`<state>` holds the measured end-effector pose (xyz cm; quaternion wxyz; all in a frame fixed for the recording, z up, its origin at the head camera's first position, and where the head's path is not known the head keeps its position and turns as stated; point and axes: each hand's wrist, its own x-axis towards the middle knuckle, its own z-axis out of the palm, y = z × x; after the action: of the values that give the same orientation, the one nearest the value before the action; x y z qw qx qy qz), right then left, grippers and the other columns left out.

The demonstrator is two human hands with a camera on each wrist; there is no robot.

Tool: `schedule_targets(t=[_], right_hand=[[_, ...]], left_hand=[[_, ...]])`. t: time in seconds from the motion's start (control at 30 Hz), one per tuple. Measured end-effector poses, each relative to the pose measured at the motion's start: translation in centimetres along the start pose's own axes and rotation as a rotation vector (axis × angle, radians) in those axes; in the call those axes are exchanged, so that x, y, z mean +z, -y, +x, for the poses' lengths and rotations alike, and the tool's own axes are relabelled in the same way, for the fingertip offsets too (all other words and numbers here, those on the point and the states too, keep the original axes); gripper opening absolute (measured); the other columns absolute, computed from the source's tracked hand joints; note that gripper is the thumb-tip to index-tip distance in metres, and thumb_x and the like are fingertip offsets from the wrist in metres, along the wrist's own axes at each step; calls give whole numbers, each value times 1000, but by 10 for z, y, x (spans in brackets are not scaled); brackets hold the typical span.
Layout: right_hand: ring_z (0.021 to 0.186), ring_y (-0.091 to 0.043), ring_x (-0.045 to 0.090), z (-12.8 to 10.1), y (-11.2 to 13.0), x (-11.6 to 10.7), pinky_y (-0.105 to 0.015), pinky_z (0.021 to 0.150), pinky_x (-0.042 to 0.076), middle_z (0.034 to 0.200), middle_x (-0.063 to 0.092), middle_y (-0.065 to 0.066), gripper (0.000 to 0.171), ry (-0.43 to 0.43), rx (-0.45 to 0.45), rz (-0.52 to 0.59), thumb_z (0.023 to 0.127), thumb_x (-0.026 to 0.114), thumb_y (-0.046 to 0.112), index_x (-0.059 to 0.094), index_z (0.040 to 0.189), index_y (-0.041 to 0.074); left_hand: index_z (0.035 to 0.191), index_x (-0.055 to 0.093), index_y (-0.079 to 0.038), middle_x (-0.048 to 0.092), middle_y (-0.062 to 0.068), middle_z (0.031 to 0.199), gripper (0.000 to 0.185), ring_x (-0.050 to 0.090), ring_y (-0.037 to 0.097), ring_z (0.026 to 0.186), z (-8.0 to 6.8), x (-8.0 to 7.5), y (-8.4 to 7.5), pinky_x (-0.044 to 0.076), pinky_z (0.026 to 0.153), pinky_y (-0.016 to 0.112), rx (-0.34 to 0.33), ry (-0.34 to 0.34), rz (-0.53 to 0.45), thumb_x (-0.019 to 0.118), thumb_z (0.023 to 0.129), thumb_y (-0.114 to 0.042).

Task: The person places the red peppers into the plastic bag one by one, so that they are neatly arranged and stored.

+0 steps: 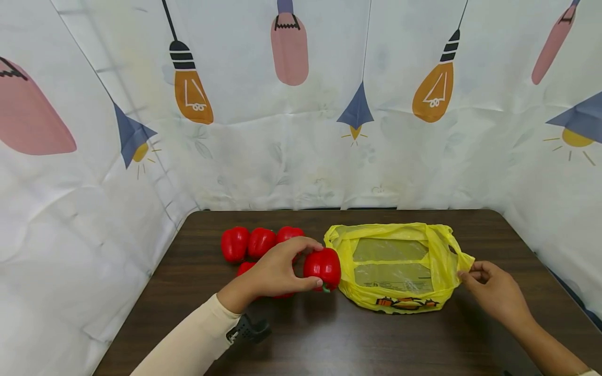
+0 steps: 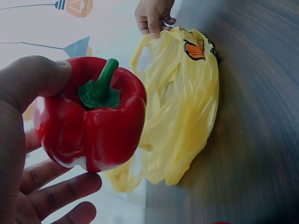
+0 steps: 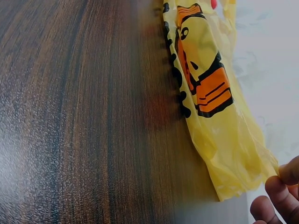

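Note:
A shiny red bell pepper [image 1: 322, 267] with a green stem is gripped between the thumb and fingers of my left hand [image 1: 288, 267], above the table and just left of the bag. In the left wrist view the pepper [image 2: 100, 126] shows its stem side. The yellow plastic bag [image 1: 397, 300] lies with its mouth spread, and a flat brownish surface shows inside. My right hand [image 1: 498, 292] pinches the bag's right edge. In the right wrist view my right fingertips [image 3: 275, 186] hold the yellow film, near an orange-and-black print.
Several more red bell peppers [image 1: 235, 244] sit on the dark wooden table [image 1: 376, 344] to the left, some partly hidden behind my left hand and forearm. A white patterned curtain [image 1: 301, 156] hangs behind the table and along its sides.

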<state>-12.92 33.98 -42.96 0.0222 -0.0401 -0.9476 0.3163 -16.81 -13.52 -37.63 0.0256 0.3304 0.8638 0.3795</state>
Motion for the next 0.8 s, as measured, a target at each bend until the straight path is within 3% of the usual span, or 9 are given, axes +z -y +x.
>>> schedule_targets(t=[0.4, 0.8], right_hand=[[83, -24, 65, 0, 0, 1, -35, 62, 48, 99, 73, -14, 56, -18, -2, -2, 105, 56, 42, 56, 122, -11], [80, -21, 64, 0, 2, 1, -35, 61, 47, 99, 72, -14, 56, -6, 5, 0, 105, 55, 43, 56, 122, -11]], left_hand=[[134, 57, -25, 58, -14, 127, 64, 56, 8, 111, 12, 7, -6, 58, 87, 38, 25, 20, -16, 87, 79, -36], [134, 58, -23, 59, -12, 127, 62, 56, 8, 108, 23, 16, -11, 55, 85, 29, 58, 20, 21, 85, 80, -39]])
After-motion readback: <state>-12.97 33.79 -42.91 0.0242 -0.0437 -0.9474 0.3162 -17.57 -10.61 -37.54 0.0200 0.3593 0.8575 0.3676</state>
